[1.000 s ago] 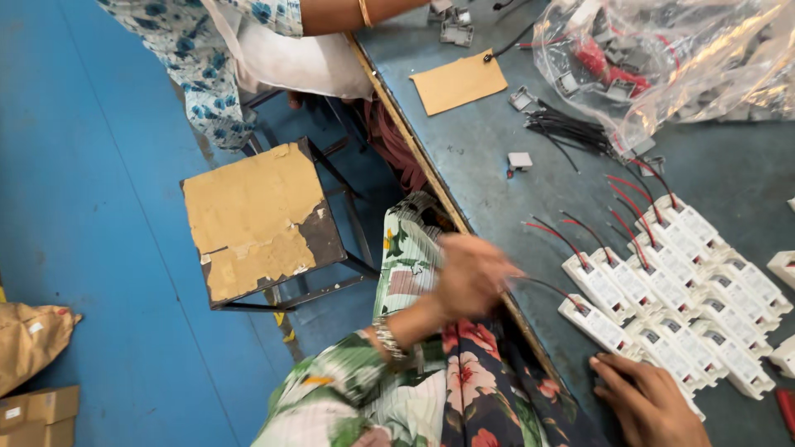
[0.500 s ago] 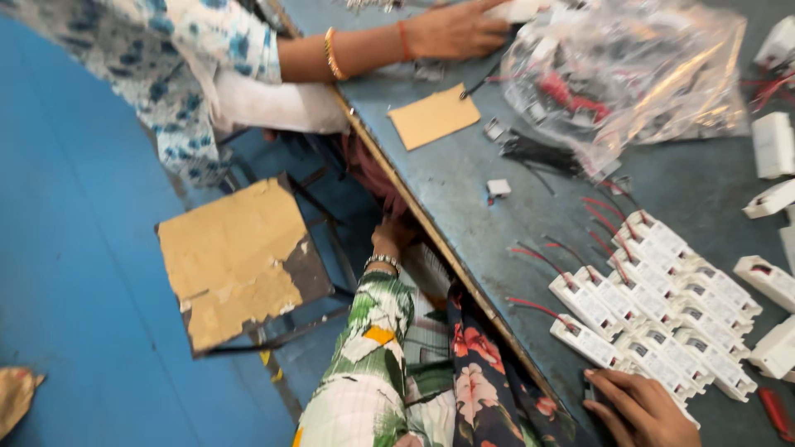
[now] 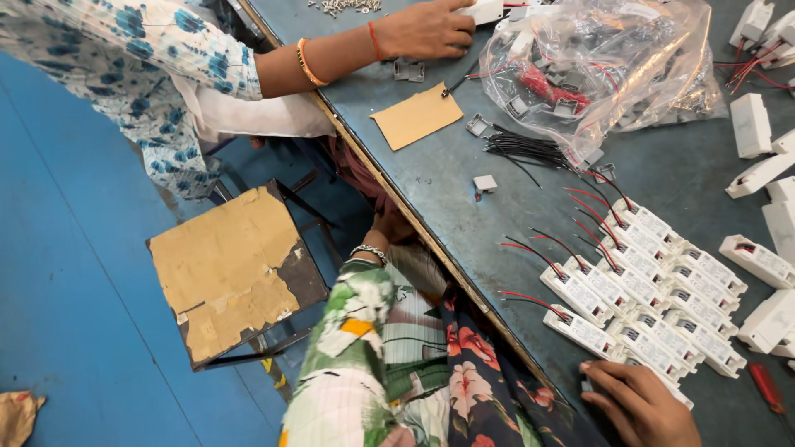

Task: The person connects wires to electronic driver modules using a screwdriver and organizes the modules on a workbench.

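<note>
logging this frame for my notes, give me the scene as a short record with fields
right hand: right hand rests flat on the table at the near end of the rows of white modules
left hand: left hand is down below the table edge; whether it holds anything cannot be told
modules: white boxes in rows, red and black wires at their far ends
table: grey-blue table
other person: a co-worker's hand on the far end of the table
nearby: clear plastic bag of parts, brown card, bundle of black wires
</note>
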